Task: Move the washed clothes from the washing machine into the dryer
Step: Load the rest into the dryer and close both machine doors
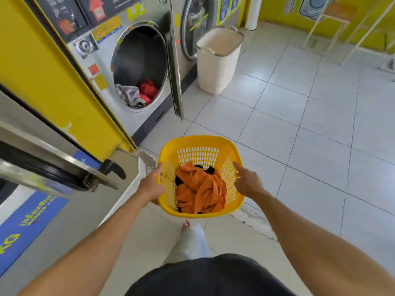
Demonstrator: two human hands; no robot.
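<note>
The head view looks down on a yellow laundry basket [201, 176] held out in front of the person, above the pale tiled floor [299, 129]; the left hand [150, 185] grips the basket's left rim, fingers curled over the edge; the right hand [246, 180] rests against the right rim with its fingers fairly straight and the index finger laid along the edge, so it presses rather than clasps. Inside the basket lies a crumpled orange garment [201, 190] over something black [208, 169], which shows only at the edges. Ahead and to the left stands a steel front-loading machine [119, 97] with its round door [175, 82] swung wide open; in the bottom of its drum lie a grey cloth [129, 95] and a red cloth [148, 88], touching each other. Just to the right of that open door stands a tall white hamper [215, 60] on the floor, before a second machine whose door is closed. At the near left another steel door [57, 171] hangs open, its black handle [114, 167] near the left hand. Below the basket a bare foot [185, 225] and a pale trouser leg [190, 242] show.
</note>
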